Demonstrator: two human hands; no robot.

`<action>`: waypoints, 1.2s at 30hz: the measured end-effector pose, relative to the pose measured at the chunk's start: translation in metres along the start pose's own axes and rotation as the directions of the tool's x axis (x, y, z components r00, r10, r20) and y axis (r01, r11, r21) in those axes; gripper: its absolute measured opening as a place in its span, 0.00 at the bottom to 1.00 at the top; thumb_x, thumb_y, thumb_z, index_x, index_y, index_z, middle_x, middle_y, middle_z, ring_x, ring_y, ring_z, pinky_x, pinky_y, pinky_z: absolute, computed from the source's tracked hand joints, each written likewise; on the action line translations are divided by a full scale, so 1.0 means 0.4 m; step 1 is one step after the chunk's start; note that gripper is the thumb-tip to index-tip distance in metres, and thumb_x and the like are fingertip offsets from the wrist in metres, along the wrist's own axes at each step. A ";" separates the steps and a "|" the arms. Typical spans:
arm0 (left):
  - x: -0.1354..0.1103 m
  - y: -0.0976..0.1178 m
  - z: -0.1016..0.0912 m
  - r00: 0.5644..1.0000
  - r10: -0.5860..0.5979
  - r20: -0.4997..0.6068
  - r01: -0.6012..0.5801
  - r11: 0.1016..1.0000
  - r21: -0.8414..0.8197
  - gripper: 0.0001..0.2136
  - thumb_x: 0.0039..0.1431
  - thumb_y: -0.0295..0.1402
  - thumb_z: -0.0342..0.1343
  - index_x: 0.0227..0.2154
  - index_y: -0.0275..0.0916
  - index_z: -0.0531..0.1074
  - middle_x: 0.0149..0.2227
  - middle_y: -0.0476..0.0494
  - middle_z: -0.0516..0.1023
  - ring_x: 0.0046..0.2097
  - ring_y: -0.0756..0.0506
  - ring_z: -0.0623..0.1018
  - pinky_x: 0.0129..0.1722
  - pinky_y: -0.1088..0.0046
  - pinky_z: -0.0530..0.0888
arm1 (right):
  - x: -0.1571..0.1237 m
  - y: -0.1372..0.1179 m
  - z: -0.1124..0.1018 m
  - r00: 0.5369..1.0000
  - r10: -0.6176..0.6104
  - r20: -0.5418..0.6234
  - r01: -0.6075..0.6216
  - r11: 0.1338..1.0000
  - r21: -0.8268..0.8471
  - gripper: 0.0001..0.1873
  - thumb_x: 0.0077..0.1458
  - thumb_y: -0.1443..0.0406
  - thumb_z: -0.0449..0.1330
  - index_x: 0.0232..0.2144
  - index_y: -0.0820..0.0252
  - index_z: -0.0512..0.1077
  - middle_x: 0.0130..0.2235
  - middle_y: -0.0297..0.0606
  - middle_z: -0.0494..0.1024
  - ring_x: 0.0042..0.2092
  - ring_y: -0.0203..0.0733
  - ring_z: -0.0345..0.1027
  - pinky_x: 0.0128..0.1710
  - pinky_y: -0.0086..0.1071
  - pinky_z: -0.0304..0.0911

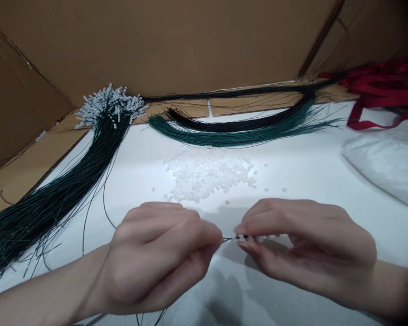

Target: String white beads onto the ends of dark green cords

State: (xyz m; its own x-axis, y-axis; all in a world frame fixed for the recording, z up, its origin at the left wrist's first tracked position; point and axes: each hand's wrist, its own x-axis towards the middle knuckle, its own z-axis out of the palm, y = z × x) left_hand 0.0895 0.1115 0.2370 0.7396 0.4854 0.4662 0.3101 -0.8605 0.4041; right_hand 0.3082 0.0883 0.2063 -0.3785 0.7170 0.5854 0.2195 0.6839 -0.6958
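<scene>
My left hand (156, 258) is closed, thumb and fingers pinching a thin dark wire (227, 238) whose tails hang out below the wrist. Across a small gap, my right hand (306, 244) pinches a short row of white beads (250, 238) threaded at the wire's end. The beads lie level between thumb and forefinger, and some show past the fingers to the right. Just beyond both hands, a loose spread of small clear-white beads (204, 174) covers part of the white surface, with a few stray ones around it.
On the left lies a thick bundle of dark green wires (98, 149) tipped with white beads (110, 106). Bare green and black wires (224, 136) curve along the back. Red ribbon (381, 90) and a clear plastic bag (391, 158) are at right. Cardboard walls (190, 45) enclose the back.
</scene>
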 end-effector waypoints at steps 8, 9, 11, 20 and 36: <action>0.009 0.007 -0.005 0.999 -0.040 -0.003 0.040 0.997 -0.069 0.10 0.52 0.15 0.55 0.33 0.34 0.73 0.21 0.53 0.72 0.21 0.56 0.67 0.20 0.82 0.66 | -0.005 0.009 0.003 1.000 -0.017 -0.022 0.017 1.000 -0.003 0.04 0.50 0.77 0.64 0.29 0.69 0.75 0.25 0.36 0.77 0.26 0.30 0.69 0.24 0.23 0.65; 0.010 0.008 -0.005 0.999 -0.042 0.005 0.042 0.996 -0.074 0.09 0.51 0.15 0.56 0.33 0.33 0.73 0.21 0.52 0.72 0.21 0.56 0.67 0.20 0.82 0.66 | -0.005 0.009 0.003 1.000 -0.020 -0.023 0.020 1.000 -0.006 0.04 0.50 0.77 0.64 0.29 0.69 0.75 0.24 0.36 0.77 0.26 0.30 0.69 0.24 0.23 0.65; 0.011 0.009 -0.005 0.999 -0.040 0.015 0.042 0.995 -0.086 0.10 0.51 0.14 0.55 0.32 0.32 0.74 0.21 0.52 0.72 0.21 0.56 0.67 0.19 0.81 0.66 | -0.004 0.008 0.004 0.999 -0.023 -0.028 0.023 1.000 -0.008 0.04 0.50 0.77 0.64 0.28 0.69 0.75 0.25 0.37 0.77 0.26 0.31 0.69 0.23 0.23 0.65; 0.014 -0.001 -0.009 0.999 -0.022 0.035 0.028 0.985 -0.169 0.09 0.53 0.15 0.56 0.35 0.31 0.74 0.22 0.48 0.75 0.21 0.53 0.69 0.20 0.78 0.67 | -0.005 0.003 0.008 0.999 0.000 -0.043 -0.001 1.000 -0.009 0.04 0.49 0.77 0.64 0.28 0.68 0.74 0.24 0.37 0.75 0.25 0.32 0.68 0.22 0.25 0.64; 0.006 -0.004 0.003 0.998 -0.069 0.002 0.069 0.984 -0.167 0.02 0.55 0.20 0.59 0.31 0.31 0.74 0.23 0.48 0.74 0.24 0.54 0.71 0.23 0.78 0.68 | -0.006 0.009 0.005 1.000 0.004 -0.026 -0.005 1.000 -0.004 0.05 0.49 0.77 0.64 0.29 0.67 0.75 0.25 0.36 0.76 0.25 0.30 0.68 0.24 0.24 0.65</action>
State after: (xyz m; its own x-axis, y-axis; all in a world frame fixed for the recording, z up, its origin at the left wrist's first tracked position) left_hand 0.0915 0.1137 0.2365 0.7176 0.5437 0.4352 0.2563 -0.7873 0.5608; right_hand 0.3078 0.0889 0.2015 -0.3540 0.7233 0.5929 0.2250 0.6812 -0.6967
